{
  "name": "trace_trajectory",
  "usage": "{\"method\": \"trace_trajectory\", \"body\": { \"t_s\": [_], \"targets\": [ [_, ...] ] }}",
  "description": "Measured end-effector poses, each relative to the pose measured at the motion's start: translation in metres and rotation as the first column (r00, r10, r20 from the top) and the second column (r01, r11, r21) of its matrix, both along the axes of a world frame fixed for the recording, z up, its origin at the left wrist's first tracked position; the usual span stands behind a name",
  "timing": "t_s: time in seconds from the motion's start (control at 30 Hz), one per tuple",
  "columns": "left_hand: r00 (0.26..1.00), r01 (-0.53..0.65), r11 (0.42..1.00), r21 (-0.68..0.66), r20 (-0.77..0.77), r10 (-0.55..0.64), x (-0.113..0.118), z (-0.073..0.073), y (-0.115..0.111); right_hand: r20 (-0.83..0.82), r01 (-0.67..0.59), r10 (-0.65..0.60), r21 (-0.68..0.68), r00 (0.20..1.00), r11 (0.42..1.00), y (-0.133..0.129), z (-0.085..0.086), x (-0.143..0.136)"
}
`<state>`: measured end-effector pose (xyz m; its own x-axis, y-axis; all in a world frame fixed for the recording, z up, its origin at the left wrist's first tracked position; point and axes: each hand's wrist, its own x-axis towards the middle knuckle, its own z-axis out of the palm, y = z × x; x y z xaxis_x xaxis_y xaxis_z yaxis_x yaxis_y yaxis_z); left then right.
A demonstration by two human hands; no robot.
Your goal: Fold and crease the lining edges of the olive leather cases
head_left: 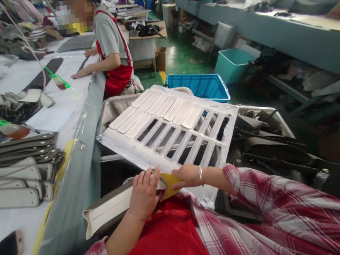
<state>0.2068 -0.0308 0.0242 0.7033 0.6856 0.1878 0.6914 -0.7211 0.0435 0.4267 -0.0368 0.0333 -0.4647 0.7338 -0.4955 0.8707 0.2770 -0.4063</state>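
Observation:
My left hand [144,194] is wrapped over the far end of a long dark piece with a pale inner face [112,210], which slants down to the left in front of my body. A flat yellow piece [170,184] touches that end, and my right hand [190,175] pinches its right side between thumb and fingers. Just beyond both hands lies a slotted white board [123,150] with several pale rounded strips [167,107] on its far part. The tips of my left fingers partly cover where the yellow piece meets the dark one.
The table on the left [66,174] holds stacked grey strips [10,196], a phone [5,254] and glue bottles [13,130]. A co-worker in a red apron [119,77] stands at its far side. Bins of dark pieces [261,132] and a blue crate [197,87] are beyond, right.

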Motion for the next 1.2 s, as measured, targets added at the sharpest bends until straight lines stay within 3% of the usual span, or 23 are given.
{"method": "trace_trajectory", "body": {
  "t_s": [0.1, 0.2, 0.37, 0.57, 0.93, 1.1, 1.2],
  "targets": [
    [1.0, -0.006, 1.0, -0.019, -0.007, 0.006, -0.001, 0.002, 0.0, -0.208, -0.018, -0.063, -0.369, 0.976, 0.929, 0.012, 0.001, 0.001],
    [1.0, -0.005, 0.999, -0.038, -0.016, 0.004, -0.002, 0.001, 0.002, -0.268, -0.017, -0.146, -0.523, 0.952, 0.852, 0.02, 0.001, 0.0],
    [1.0, -0.006, 0.998, -0.068, -0.004, 0.006, -0.002, -0.002, 0.004, -0.327, -0.039, -0.163, -0.531, 0.931, 0.847, 0.027, -0.002, -0.002],
    [0.999, 0.0, 0.996, -0.091, 0.034, 0.003, -0.003, -0.006, 0.007, -0.369, -0.039, -0.291, -0.675, 0.883, 0.736, 0.033, -0.004, -0.005],
    [0.997, 0.024, 0.997, -0.078, 0.071, -0.018, -0.007, -0.01, 0.008, -0.376, 0.003, -0.337, -0.663, 0.863, 0.748, 0.028, -0.016, -0.009],
    [0.999, 0.028, 0.998, -0.055, 0.032, -0.026, -0.009, -0.006, 0.007, -0.371, 0.022, -0.31, -0.61, 0.875, 0.792, 0.025, -0.016, -0.012],
    [0.999, 0.032, 0.999, -0.035, 0.011, -0.032, -0.01, -0.006, 0.007, -0.35, 0.031, -0.32, -0.631, 0.88, 0.775, 0.022, -0.015, -0.013]
  ]
}}
